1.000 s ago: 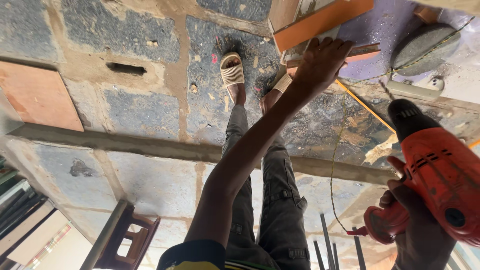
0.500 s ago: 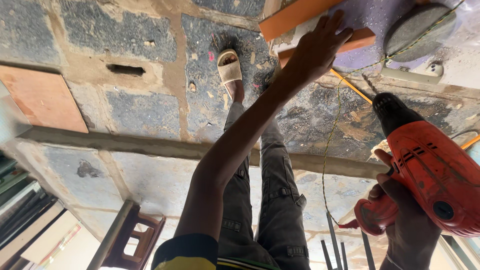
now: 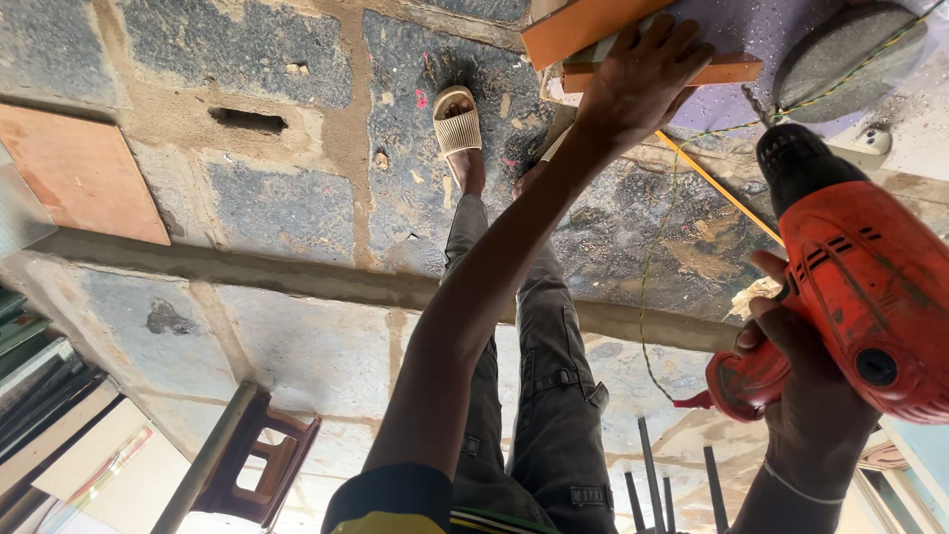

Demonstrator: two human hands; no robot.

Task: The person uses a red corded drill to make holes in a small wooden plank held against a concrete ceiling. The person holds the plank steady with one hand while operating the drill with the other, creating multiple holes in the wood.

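Note:
My left hand (image 3: 643, 79) reaches out with fingers spread and presses flat on an orange wooden strip (image 3: 732, 69) lying on a pale purple board. A wider orange board (image 3: 583, 25) lies just beside it. My right hand (image 3: 801, 386) grips the handle of a red power drill (image 3: 860, 287). Its black chuck (image 3: 791, 158) and bit point toward the strip, close to the right of my left hand. My legs in grey trousers stretch ahead, with one foot in a beige sandal (image 3: 457, 119).
A round grey stone disc (image 3: 845, 49) rests on the purple board. A thin cord (image 3: 657, 257) hangs down toward the drill. An orange tile (image 3: 74, 173) lies on the rough concrete floor at left. A red-brown frame (image 3: 267, 465) and metal rods (image 3: 647, 475) stand nearer to me.
The drill has risen and moved closer to the wooden strip. My left hand has stayed pressed on the wood.

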